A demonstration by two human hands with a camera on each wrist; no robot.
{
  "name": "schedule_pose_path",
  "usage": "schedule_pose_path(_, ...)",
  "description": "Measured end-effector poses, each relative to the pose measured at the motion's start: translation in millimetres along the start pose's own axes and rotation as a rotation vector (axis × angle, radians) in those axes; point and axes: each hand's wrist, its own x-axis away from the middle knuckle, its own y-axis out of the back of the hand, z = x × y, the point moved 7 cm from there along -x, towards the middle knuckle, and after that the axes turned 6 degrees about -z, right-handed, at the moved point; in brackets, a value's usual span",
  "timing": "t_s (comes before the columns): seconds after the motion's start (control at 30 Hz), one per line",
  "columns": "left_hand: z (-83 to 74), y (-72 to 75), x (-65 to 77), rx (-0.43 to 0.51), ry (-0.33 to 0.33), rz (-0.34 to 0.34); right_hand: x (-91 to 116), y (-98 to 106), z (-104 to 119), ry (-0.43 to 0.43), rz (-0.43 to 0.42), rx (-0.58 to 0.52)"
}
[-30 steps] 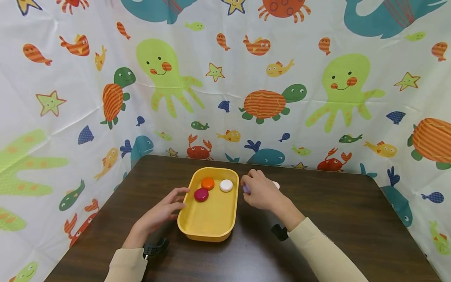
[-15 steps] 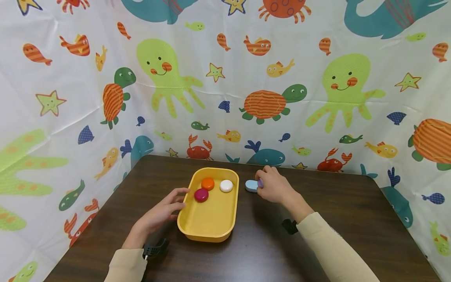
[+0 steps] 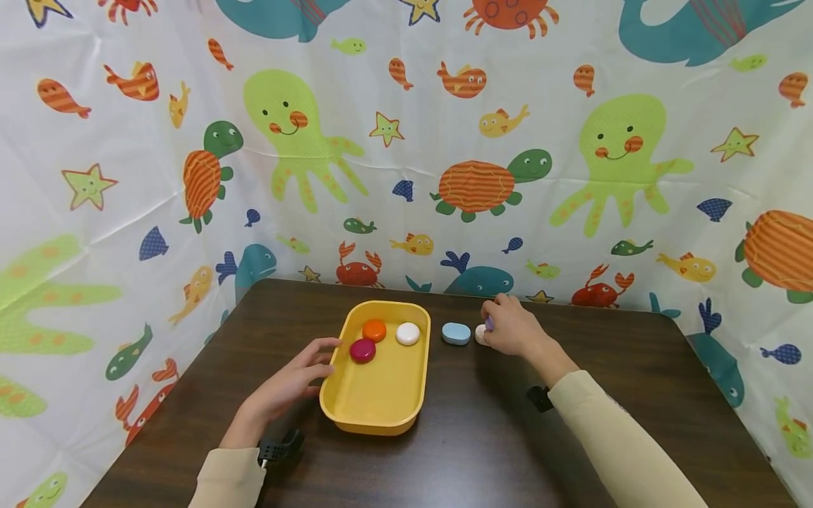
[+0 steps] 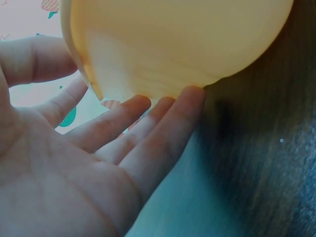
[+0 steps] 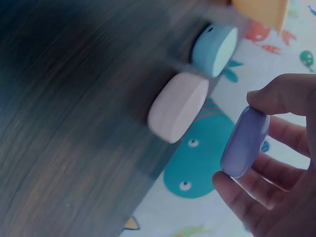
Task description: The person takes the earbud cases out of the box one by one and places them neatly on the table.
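Note:
My right hand [image 3: 516, 326] pinches a small purple oval piece [image 5: 245, 142] between thumb and fingertips, off the table. In the head view the hand covers most of that piece. Close by lie a pale pink oval piece [image 5: 178, 107], partly hidden by the hand in the head view, and a light blue oval piece [image 3: 456, 334] to its left. With fingers spread and loosely bent, my left hand [image 3: 287, 382] touches the left side of a yellow tray [image 3: 375, 427]. Inside that tray are an orange round piece [image 3: 374, 330], a magenta round piece [image 3: 363, 351] and a white round piece [image 3: 408, 334].
The dark wooden table [image 3: 610, 395] extends beyond both hands. A white curtain [image 3: 356, 162] printed with sea animals hangs along its back and left edges.
My right hand has moved right, away from the tray, carrying the purple piece. The light blue piece, hidden at first, now shows fully beside the tray. My left hand stays in place.

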Motion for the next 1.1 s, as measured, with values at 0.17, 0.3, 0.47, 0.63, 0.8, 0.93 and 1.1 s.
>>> schedule_pose_path(0.17,-1.4,0.4,0.0,-0.005,-0.002,-0.003,-1.2,-4.5,-13.8,-0.053,0.029,-0.011)
schedule_pose_path(0.3,-2.7,0.2,0.0,-0.002,-0.01,0.006,-1.0,-7.2,-24.0,-0.075,0.029,-0.01)
schedule_pose_path(0.47,-2.5,-0.9,0.7,-0.001,-0.012,0.012,1.4,-6.6,-35.2,-0.069,0.006,0.016)
schedule_pose_path(0.63,-3.0,-0.9,0.4,-0.001,-0.012,0.01,2.8,-9.4,-46.4,-0.085,-0.002,0.027)
schedule_pose_path(0.8,-3.5,-0.7,0.5,-0.007,-0.01,0.007,3.9,-14.7,-53.2,-0.103,0.002,0.014)
schedule_pose_path(0.93,-2.9,0.4,0.8,-0.005,-0.008,0.001,4.5,-20.2,-56.2,-0.106,0.008,0.009)
schedule_pose_path(1.1,-2.3,-0.2,1.9,-0.01,-0.016,0.004,6.6,-27.4,-60.1,-0.124,0.026,0.017)
